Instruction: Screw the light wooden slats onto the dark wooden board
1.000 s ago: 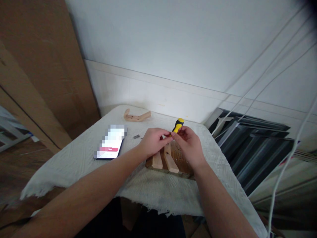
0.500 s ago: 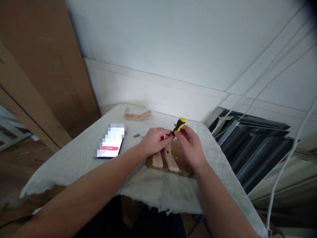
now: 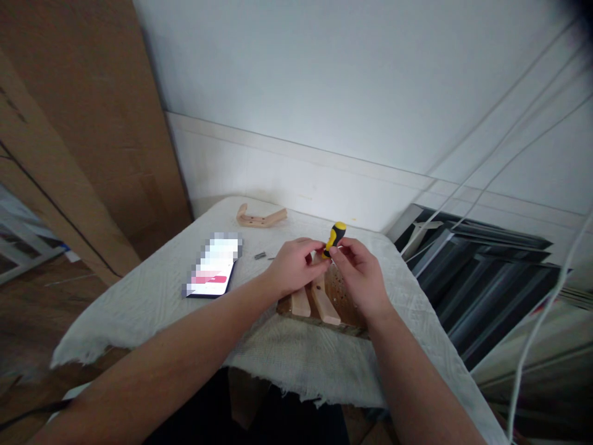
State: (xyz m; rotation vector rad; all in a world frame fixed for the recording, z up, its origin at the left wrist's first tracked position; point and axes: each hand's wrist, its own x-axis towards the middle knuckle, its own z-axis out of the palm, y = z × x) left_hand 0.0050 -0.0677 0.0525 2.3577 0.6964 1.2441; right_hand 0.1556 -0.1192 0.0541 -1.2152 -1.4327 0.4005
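My right hand (image 3: pixel 360 279) is closed round a short yellow and black screwdriver (image 3: pixel 335 238), held nearly upright over a brown wooden board (image 3: pixel 343 303). My left hand (image 3: pixel 295 267) pinches at the screwdriver's lower end; what its fingertips hold is hidden. Two pale wooden hooks (image 3: pixel 313 301) stand on the board just below both hands. The board lies on a small table covered with a white cloth (image 3: pixel 152 290).
A phone (image 3: pixel 212 274) with a lit screen lies on the cloth to the left. A loose wooden hook (image 3: pixel 260 216) rests at the table's far edge, small metal screws (image 3: pixel 260 255) nearer. Cardboard leans at left, dark slatted panels and white cables at right.
The screwdriver tilted right, then came back nearly upright. Both hands stayed over the board. The view shifted slightly to the left.
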